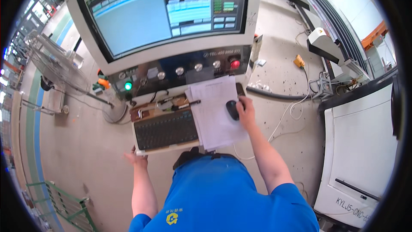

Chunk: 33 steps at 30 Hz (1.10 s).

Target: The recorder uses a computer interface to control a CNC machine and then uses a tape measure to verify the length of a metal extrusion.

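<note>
My right hand [246, 112] is closed over a black computer mouse [232, 110], which rests on a stack of white paper sheets [213, 124]. The papers lie on the right part of a pull-out tray and overlap the end of a black keyboard [165, 129]. At the tray's front left corner is my left hand [136, 159], fingers apart and partly hidden by the tray edge. Behind the keyboard, a shallow brown compartment [143, 112] holds small tools, with a dark pen-like item [194, 102] reaching onto the papers.
Above the tray stands a lit monitor [133, 21] over a control panel with silver knobs, a green lit button [128, 86] and a red button [235, 64]. A white machine cabinet [360, 146] is at right; cables [279, 96] cross the floor. A fan [113, 109] stands left, near a green rack [68, 206].
</note>
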Motion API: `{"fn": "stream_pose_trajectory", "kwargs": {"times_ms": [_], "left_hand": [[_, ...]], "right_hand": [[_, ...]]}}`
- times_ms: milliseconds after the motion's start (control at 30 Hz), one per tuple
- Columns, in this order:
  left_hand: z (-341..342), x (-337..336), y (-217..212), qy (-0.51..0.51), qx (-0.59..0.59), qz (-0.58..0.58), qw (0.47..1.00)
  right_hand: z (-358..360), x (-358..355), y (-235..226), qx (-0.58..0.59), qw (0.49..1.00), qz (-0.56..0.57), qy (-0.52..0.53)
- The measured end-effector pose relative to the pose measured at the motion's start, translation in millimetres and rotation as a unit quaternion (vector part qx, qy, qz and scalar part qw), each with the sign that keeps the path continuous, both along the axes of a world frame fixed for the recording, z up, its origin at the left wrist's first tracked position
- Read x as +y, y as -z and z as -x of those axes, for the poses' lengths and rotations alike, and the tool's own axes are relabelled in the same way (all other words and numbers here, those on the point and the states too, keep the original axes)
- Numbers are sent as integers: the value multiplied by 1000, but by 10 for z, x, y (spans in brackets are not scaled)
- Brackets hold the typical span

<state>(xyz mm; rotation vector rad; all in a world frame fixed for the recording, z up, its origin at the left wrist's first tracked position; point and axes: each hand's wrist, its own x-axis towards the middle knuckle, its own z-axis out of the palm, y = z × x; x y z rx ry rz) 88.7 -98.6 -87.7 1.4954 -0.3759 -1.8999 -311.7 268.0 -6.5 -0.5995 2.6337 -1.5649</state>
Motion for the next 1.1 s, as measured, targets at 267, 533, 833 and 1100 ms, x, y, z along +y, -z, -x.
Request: {"fn": "stream_pose_trajectory", "kwargs": {"times_ms": [267,533,833,1100], "left_hand": [[-183,-161,-395,78,-476,233,844],[1183,71,-1396,409,-378,615,558],[2002,-10,-959,486,-384,643,450],[1880,-387,-1011,468,-315,608,558]], "right_hand": [[-44,-477,-541,125,985,-115,-29],[-664,-1815,-543,147,921,-261,-250],[-1086,-2455,-325,56,929,-300,-208],[-1160,-2676,-411,-53,977,-84,-190]]}}
